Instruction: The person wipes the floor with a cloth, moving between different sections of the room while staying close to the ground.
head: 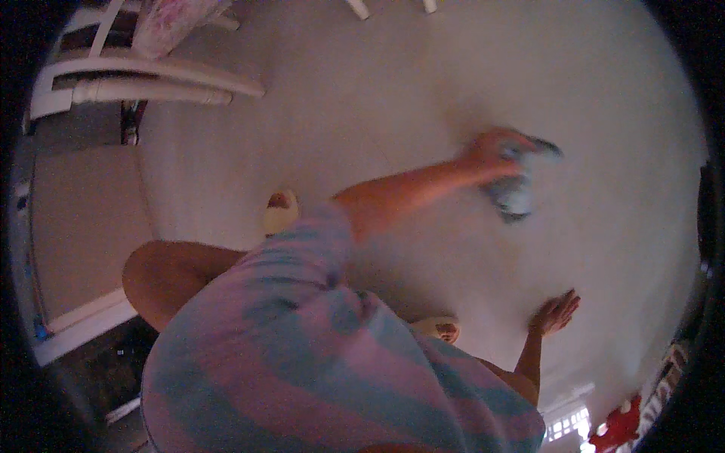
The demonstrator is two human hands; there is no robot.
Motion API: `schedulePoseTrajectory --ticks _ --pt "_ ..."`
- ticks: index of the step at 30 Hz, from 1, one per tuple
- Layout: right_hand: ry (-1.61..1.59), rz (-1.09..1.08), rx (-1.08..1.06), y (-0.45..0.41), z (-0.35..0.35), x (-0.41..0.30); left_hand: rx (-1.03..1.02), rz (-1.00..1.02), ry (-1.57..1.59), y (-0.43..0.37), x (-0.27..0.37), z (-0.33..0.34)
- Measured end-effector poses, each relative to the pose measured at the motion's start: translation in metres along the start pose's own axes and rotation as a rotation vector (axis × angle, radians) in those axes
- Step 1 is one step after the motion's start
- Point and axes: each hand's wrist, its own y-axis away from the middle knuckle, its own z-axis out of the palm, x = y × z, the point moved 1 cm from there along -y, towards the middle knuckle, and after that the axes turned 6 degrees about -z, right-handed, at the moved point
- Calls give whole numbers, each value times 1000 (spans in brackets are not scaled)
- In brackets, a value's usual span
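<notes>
My left hand (501, 152) is blurred and grips a crumpled grey-white cloth (514, 195), which spreads from under the fingers. The cloth appears to lie against the pale smooth floor (396, 102). Lower right, my right hand (558, 313) is held out low over the floor with nothing in it; whether it touches the floor I cannot tell. Between and behind the arms are my striped shirt (317, 362) and my two feet in light slippers (281, 214), below my bent knee (170, 277).
A white chair (153, 79) with pink-patterned material (173, 25) hanging on it stands upper left. More white furniture legs (358, 8) show at the top. A flat beige panel (90, 226) is at the left. A red object (617, 424) lies lower right, near bright reflections.
</notes>
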Motion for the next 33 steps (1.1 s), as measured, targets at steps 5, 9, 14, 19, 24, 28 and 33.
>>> schedulePoseTrajectory --ticks 5,9,14,19,24,28,33 --pt "60 70 -21 3 -7 1 434 -193 168 54 -79 -201" --pt "52 15 -54 -6 -5 -7 816 -109 -1132 92 -198 -331" --pt "64 16 -39 -6 2 1 889 -175 -1323 -14 -171 -265" --pt "6 48 -31 6 3 -15 288 112 -926 -128 -89 -108" --pt "36 50 -85 -1 7 -17 -324 568 -957 -107 -60 49" --pt "25 44 -93 -1 6 -21 -499 655 -745 -95 -81 80" --pt "-77 63 -111 -9 -2 -36 -364 -99 -38 -62 -60 -49"
